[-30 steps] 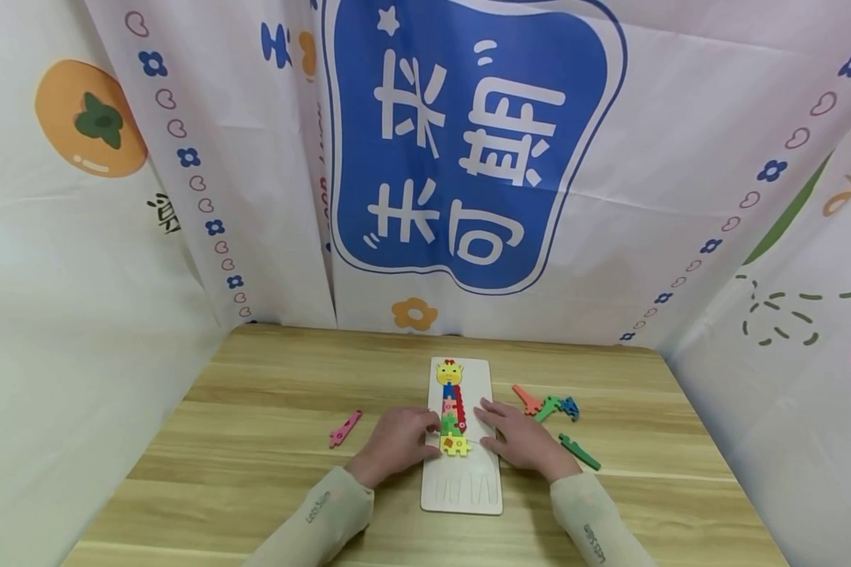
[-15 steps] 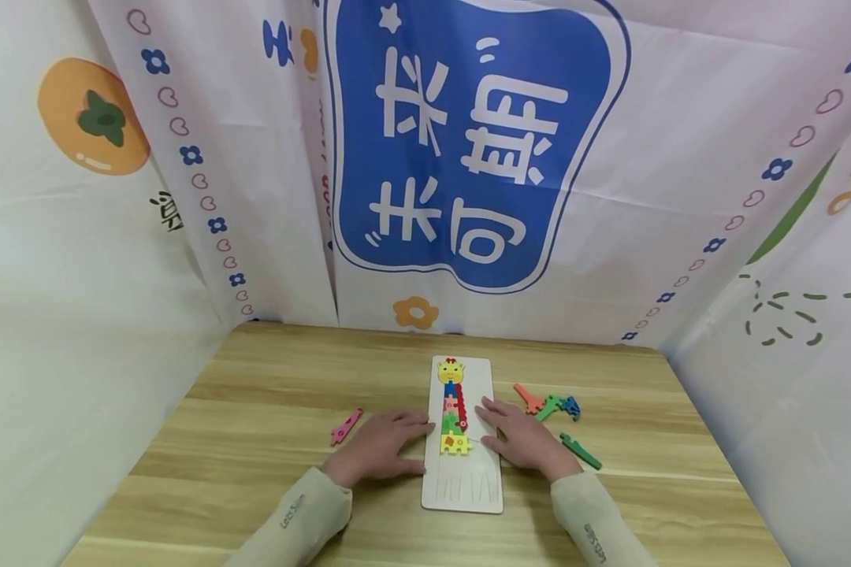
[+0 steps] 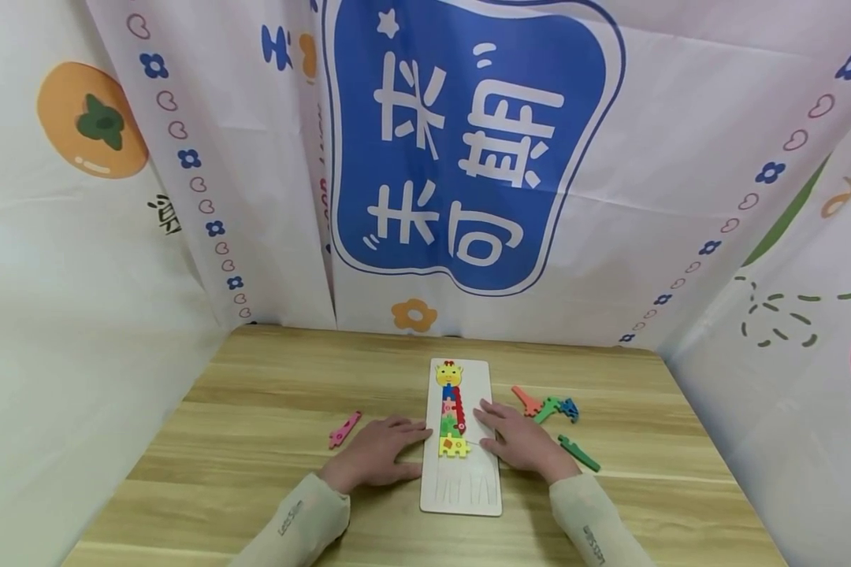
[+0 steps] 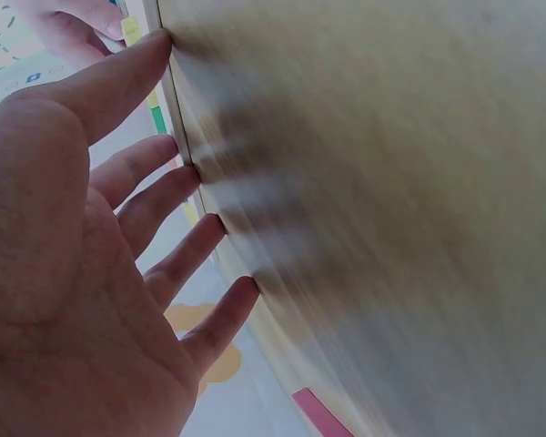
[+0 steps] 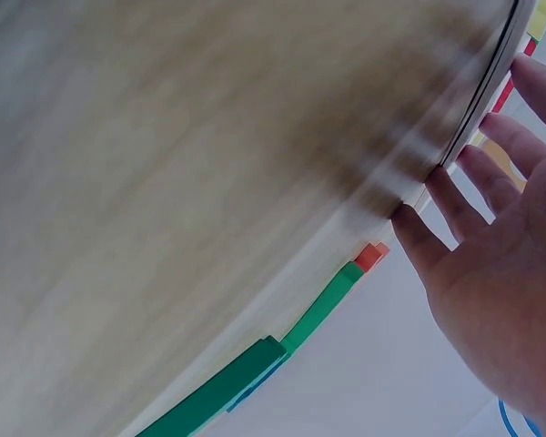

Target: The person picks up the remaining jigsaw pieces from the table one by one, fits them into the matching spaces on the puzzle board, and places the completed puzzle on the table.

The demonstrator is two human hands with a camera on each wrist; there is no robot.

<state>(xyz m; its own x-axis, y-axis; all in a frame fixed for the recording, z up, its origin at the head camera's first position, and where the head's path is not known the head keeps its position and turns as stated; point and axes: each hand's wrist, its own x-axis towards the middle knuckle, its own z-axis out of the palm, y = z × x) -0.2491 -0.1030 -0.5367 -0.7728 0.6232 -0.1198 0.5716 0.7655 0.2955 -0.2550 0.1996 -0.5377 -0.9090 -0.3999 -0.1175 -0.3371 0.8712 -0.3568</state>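
On the table lies a long white puzzle board with a yellow giraffe head at its far end. Below the head, a blue, a pink, a green and a yellow body piece run down in a column, with a red mane piece along their right side. Beside the board's left edge, my left hand is spread, fingertips and thumb right at that edge and holding nothing. My right hand rests with extended fingers over the board's right edge. Leg outlines show on the near end of the board.
A pink piece lies left of the left hand. Right of the board are an orange piece, a light green piece, a blue piece and a dark green piece. A printed curtain hangs behind the table.
My left hand has drawn back left from beside the yellow and green body pieces to the board's left edge, its fingers spreading. The right hand has stayed in place.
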